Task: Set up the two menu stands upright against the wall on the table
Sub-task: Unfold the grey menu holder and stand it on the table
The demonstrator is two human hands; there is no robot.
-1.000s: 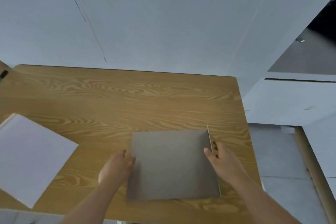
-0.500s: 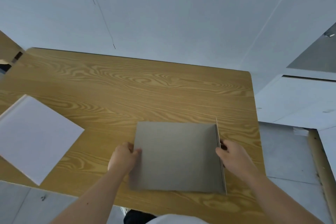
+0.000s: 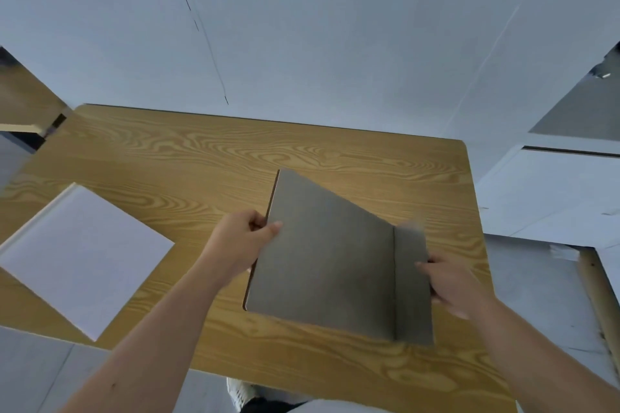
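Note:
A grey menu stand (image 3: 322,261) is held tilted above the wooden table (image 3: 201,157), its left edge raised and its folded right panel hanging down. My left hand (image 3: 240,241) grips its left edge with the thumb on top. Its right panel is pinched at the edge by my right hand (image 3: 446,282). A white menu stand (image 3: 80,255) lies flat on the table's left side, partly over the near edge, away from both hands.
A pale wall (image 3: 318,43) rises directly behind the table's far edge. Bare wood lies between the grey stand and that wall. To the right is a white ledge (image 3: 553,194) and grey floor. A shoe shows below the table's near edge.
The grey stand was lying flat under both hands; now it is lifted and tilted, with its right panel folding open. The camera has shifted, so the table sits lower and farther right.

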